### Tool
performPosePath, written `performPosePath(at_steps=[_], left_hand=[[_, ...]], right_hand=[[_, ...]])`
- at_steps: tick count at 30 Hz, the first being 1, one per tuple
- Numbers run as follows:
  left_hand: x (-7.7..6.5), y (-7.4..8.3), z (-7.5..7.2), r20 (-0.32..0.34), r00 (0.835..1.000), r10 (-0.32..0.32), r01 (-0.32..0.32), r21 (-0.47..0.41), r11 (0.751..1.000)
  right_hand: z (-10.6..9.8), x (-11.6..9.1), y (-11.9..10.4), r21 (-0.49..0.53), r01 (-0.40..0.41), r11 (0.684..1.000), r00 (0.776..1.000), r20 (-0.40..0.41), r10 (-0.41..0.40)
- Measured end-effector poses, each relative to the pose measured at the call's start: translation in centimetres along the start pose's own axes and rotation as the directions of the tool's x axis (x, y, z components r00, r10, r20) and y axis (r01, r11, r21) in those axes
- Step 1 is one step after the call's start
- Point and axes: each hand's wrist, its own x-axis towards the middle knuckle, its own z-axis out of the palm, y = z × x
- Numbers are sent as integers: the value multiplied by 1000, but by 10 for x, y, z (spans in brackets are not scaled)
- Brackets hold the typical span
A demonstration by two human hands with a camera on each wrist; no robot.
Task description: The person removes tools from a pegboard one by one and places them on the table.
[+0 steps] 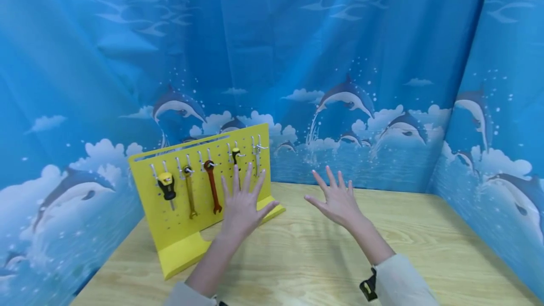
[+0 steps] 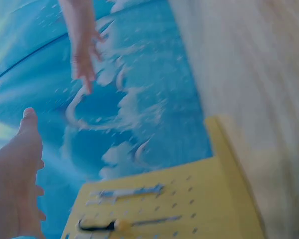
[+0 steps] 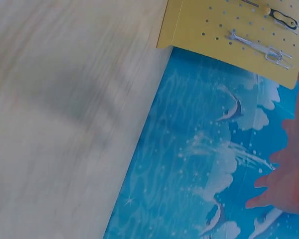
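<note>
Nearest, pale sleeves end short of the wrists, leaving both hands bare and unhindered above the wood-grain table. The left hand is raised with fingers spread apart and thumb out toward the other hand; the right hand mirrors it, fingers likewise fanned, and neither holds anything. Just past the left hand stands a yellow pegboard, its broad foot flat on the tabletop, presumably so that the upright panel does not tip. The tools hang from hooks near its top edge, probably so that each keeps its own spot with its shaft pointing down. A stubby black-and-yellow screwdriver, a gold wrench and an orange-red wrench lie left of the left fingers, the wrenches hung by their ring ends. A slim screwdriver hangs behind those fingertips, its lower part hidden in the head view, and a silver wrench hangs beside it, between the two hands but well apart from the right one. Farthest back is the dolphin-print curtain.
</note>
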Motion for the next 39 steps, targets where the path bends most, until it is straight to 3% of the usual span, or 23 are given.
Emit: performPosePath(at_steps=[4, 8, 11, 13, 16, 19, 22, 25, 28, 30, 34, 36, 39], left_hand=[[-4, -23, -22, -59, 995, -76, 72, -73, 995], [-8, -47, -42, -122, 980, -158, 145, -109, 983], [-13, -65, -56, -161, 958, -236, 218, -125, 968], [-16, -77, -64, -169, 937, -305, 280, -155, 947], [-20, -93, -73, -169, 892, -420, 382, -218, 898], [-25, -106, -78, -161, 830, -535, 470, -315, 824], [-31, -115, -78, -140, 757, -638, 535, -427, 729], [-35, -123, -75, -84, 692, -717, 580, -527, 621], [-35, -130, -71, -10, 656, -755, 597, -605, 527], [-34, -133, -68, 25, 648, -761, 594, -642, 485], [-32, -136, -62, 35, 636, -771, 585, -673, 452], [-31, -137, -59, 16, 626, -780, 584, -672, 455], [-30, -141, -57, -34, 618, -786, 576, -660, 482]], right_hand=[[6, 21, -11, 62, -1, 998, 1000, 30, -1], [12, 41, -22, 176, -15, 984, 998, 55, 6], [17, 56, -31, 300, -35, 953, 997, 80, 12], [21, 68, -36, 400, -43, 915, 996, 93, 6], [27, 86, -41, 551, -58, 832, 994, 111, -4], [33, 101, -45, 683, -128, 719, 987, 159, 25], [38, 113, -51, 774, -227, 591, 971, 229, 72], [44, 123, -57, 832, -278, 480, 957, 281, 68], [50, 132, -64, 877, -285, 387, 955, 294, 36], [53, 138, -67, 897, -285, 338, 955, 296, 20], [54, 145, -75, 910, -276, 310, 958, 287, 10], [52, 147, -78, 906, -284, 314, 956, 294, 16], [52, 150, -80, 905, -285, 316, 957, 289, 35]])
